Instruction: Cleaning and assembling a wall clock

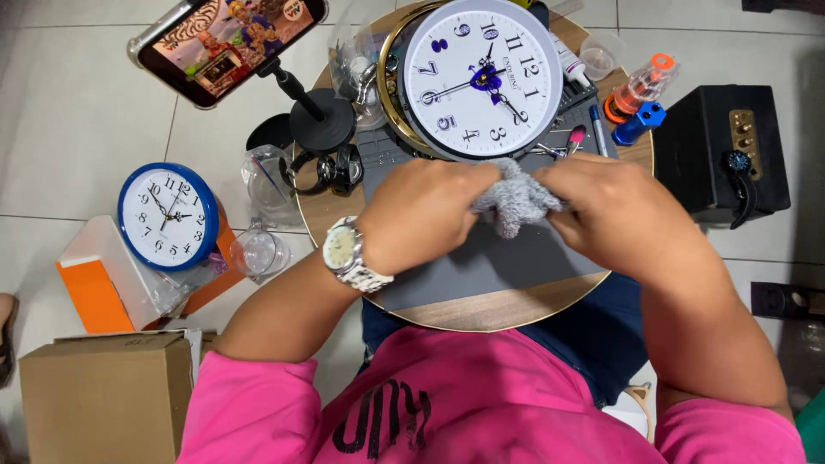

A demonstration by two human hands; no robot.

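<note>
Here both hands, left hand (425,215) and right hand (614,210), pinch a crumpled grey cloth (516,199) between closed fingers

Left hand (421,215) curled into a loose fist, wrist bent inward, right hand (623,215) likewise closed, fingertips pinched together, both forearms angled in, bare to the elbows

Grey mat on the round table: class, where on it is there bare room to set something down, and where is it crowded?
The grey mat is bare along its near part, between the left hand, the right hand and the round table edge. The far side is crowded: the white clock, small tools and the phone stand. Both hands hold a grey cloth.
</note>
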